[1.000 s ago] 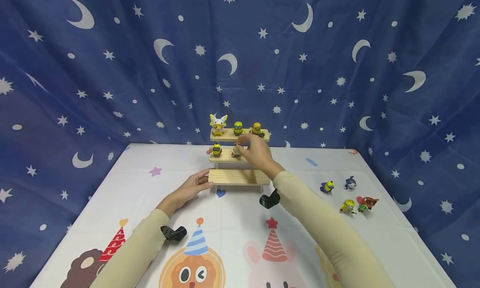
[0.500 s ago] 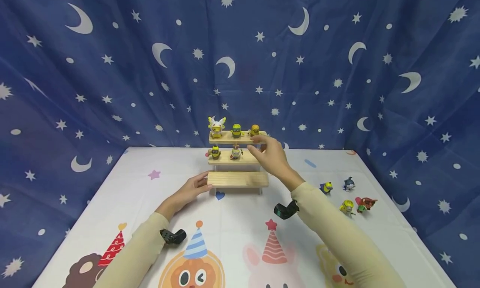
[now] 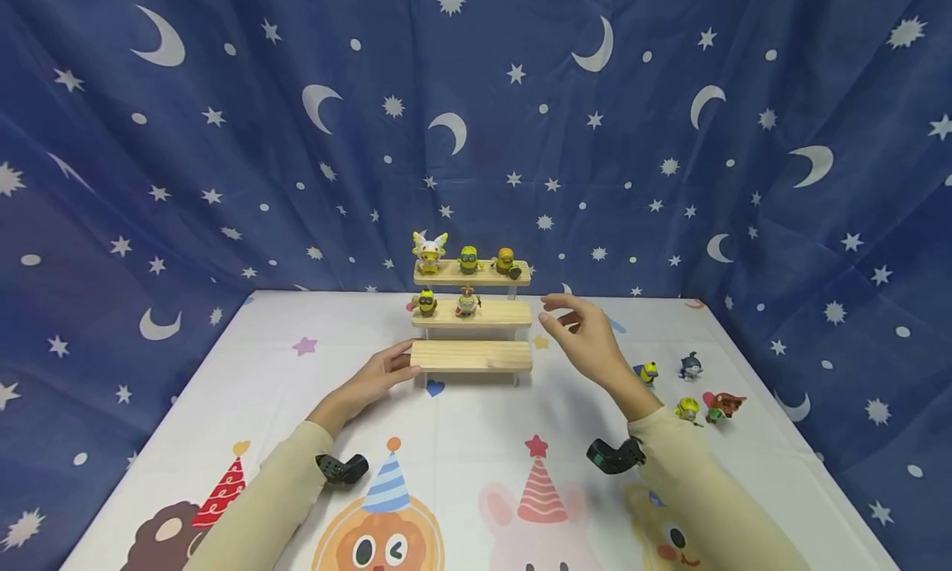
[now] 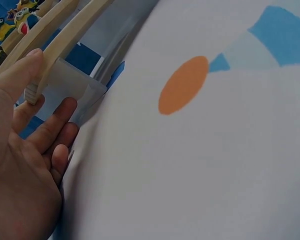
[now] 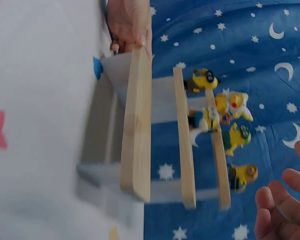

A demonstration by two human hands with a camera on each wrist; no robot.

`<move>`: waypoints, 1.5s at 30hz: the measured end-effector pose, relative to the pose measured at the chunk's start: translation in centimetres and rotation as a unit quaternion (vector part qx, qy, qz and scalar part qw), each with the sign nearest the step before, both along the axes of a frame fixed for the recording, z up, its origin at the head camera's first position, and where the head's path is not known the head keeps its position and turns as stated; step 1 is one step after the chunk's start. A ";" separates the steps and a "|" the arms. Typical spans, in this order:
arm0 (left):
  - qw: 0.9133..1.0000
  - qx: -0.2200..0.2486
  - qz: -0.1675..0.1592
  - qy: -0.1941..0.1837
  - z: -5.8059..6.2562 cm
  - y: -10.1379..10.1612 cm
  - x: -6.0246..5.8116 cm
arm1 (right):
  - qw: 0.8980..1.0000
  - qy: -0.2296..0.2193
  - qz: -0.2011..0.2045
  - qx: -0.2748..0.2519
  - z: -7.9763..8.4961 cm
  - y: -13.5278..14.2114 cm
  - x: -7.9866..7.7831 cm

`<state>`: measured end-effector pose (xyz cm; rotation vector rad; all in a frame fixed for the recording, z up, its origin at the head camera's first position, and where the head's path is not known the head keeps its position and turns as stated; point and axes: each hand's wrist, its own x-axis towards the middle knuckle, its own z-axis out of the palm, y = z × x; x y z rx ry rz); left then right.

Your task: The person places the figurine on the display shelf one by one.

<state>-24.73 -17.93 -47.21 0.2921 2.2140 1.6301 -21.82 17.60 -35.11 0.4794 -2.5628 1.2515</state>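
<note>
A three-tier wooden display stand [image 3: 476, 354] with clear supports stands near the back of the table. My left hand [image 3: 373, 379] grips the left end of its lowest step, thumb on top and index finger beneath, as the left wrist view shows. To the right of the stand, my right hand [image 3: 587, 340] hovers, fingers loosely bent and holding nothing. On the top step are a white-eared yellow figure [image 3: 429, 254], a green-and-yellow figure [image 3: 468, 260] and an orange-topped figure [image 3: 506, 262]. The middle step bears a goggled yellow figure [image 3: 426, 303] and a crowned figure [image 3: 467, 303] at its left and centre.
Several small figures lie on the right of the table: a blue-and-yellow one [image 3: 647, 373], a dark grey one [image 3: 690, 366], a yellow one [image 3: 687, 409] and a reddish-brown one [image 3: 724, 406]. A blue curtain [image 3: 491, 174] with moons and stars hangs behind the white printed tablecloth [image 3: 297, 373].
My right hand has let go of the crowned figure on the middle step and moved away to the right and toward me. My left hand has stayed at the lowest step.
</note>
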 end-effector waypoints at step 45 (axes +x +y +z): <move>1.000 -0.019 -0.008 0.019 0.0 0.0 -0.1 | 0.995 -0.015 -0.079 0.053 -4.5 19.7 8.7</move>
